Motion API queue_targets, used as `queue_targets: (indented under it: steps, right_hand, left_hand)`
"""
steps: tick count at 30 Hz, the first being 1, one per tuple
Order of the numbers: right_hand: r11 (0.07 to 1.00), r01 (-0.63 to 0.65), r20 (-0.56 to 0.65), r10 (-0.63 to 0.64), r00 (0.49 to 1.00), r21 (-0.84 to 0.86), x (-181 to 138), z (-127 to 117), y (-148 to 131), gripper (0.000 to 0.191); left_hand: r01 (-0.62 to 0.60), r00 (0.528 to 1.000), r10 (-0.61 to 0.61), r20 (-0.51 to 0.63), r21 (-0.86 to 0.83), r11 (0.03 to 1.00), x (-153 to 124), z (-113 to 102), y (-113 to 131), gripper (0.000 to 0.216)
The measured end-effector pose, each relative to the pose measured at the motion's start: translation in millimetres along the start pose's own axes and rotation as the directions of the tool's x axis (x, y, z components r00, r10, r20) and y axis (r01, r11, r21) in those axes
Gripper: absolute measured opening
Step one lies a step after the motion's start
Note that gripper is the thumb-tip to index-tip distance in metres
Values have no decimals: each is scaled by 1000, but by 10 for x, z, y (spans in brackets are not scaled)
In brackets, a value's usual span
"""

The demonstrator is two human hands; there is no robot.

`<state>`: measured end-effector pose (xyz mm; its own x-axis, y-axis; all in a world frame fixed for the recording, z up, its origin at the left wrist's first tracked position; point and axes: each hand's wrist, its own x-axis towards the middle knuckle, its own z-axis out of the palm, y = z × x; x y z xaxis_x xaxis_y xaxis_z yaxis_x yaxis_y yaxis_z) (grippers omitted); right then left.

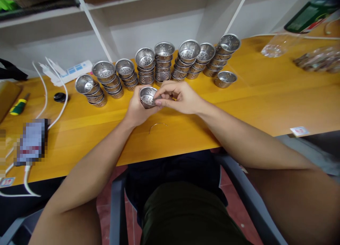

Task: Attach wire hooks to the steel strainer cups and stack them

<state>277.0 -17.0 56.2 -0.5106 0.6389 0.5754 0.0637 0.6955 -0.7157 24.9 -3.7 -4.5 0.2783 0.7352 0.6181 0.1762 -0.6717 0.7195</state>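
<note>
Left hand (136,109) has a small metal cup (147,95) cupped in its palm, fingers wrapped round the side, mouth up & tipped a bit, raised over the table (191,131) in front of the stacked cups (163,65). Right hand (183,98) is at the cup's rim, fingers curled in narrow; from here can't tell if they pinch the rim or some v. thin piece.

Main risk, I'd say: knuckles are close to the stacks behind, & those lean a bit, so a slip or jerk could knock one over and set neighbours rolling. Thin curved wire (158,124) lies loose nr the front edge; a sleeve-less forearm could sweep it off w/o anyone noticing. White cable (63,113) loops by the phone (33,140); an elbow catching it could drag the phone along.

Materials: cups are shiny thin metal, prob. stainless, round, tapering to the base, w/ rolled-looking rims & small punched holes. One squat cup (225,79) stands apart, right of the row. Table's smooth, yellow-orange wood grain, slightly glossy. Screwdriver (18,106) at far left has a chunky yellow-&-green handle; clear bottle (277,45) at right is crinkly plastic, green label.
</note>
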Motion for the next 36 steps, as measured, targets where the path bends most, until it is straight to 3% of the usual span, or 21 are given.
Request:
queue_targets:
  steps: [2, 4, 10, 12, 15, 17, 19, 23, 26, 28, 30, 31, 32, 34, 36]
  right_hand:
    - [985, 58, -78, -72, 994, -160, -19, -12, 12, 53]
    - [962, 106, -76, -129, 989, -253, -36, 3, 24, 48]
    - [956, 175, 132, -147, 980, -237, -79, 149, 22, 37]
    - [959, 165, 151, -132, 980, -231, -98, 185, 11, 43]
    - [953, 122, 34, -117, 993, -277, -119, 202, 18, 54]
    - [945, 75, -58, -98, 993, -318, -119, 200, 37, 75]
    - [941, 57, -59, -81, 995, -335, -105, 178, 50, 92]
    - [903, 86, -2, -96, 995, -421, -87, -149, -40, 77]
    - [833, -37, -203, -92, 975, -553, -207, -790, -210, 78]
    - [787, -219, -458, -89, 884, -576, -381, -1306, -298, 81]
    - [689, -484, -733, -100, 673, -539, -593, -1743, -319, 90]
    - [601, -625, -811, -68, 581, -498, -693, -1899, -301, 97]
    - [513, -737, -854, 15, 520, -440, -779, -2007, -266, 96]
    - [381, -851, -867, 197, 457, -362, -885, -2089, -166, 90]
    - [342, -873, -828, 325, 458, -348, -895, -2048, -57, 81]
  left_hand:
    - [27, 998, -25, -53, 29, 999, 26, -25, -63, 92]
    - [17, 996, -15, -88, 23, 1000, 49, -53, -123, 95]
    - [18, 997, -18, -75, -13, 1000, 35, -53, -130, 97]
    - [29, 998, -31, -59, -29, 999, 15, -26, -100, 94]
    - [-1, 1000, 0, -21, -41, 999, -6, 21, -82, 97]
    - [-18, 1000, 18, 6, -49, 999, -20, 57, -84, 103]
    - [-21, 999, 24, 45, -69, 997, -41, 96, -81, 111]
    - [35, 989, -23, 148, -79, 996, -94, 111, -38, 132]
    - [106, 970, -102, 222, -7, 994, -110, 34, 18, 120]
    - [114, 954, -122, 274, 45, 992, -103, -28, 56, 94]
    - [89, 942, -108, 317, 76, 993, -86, -69, 88, 75]
    - [71, 938, -96, 334, 85, 994, -76, -78, 100, 70]
    - [55, 934, -84, 347, 92, 994, -67, -80, 110, 65]
    - [33, 927, -72, 367, 110, 993, -52, -73, 126, 56]
    - [22, 922, -70, 380, 129, 991, -44, -64, 141, 51]
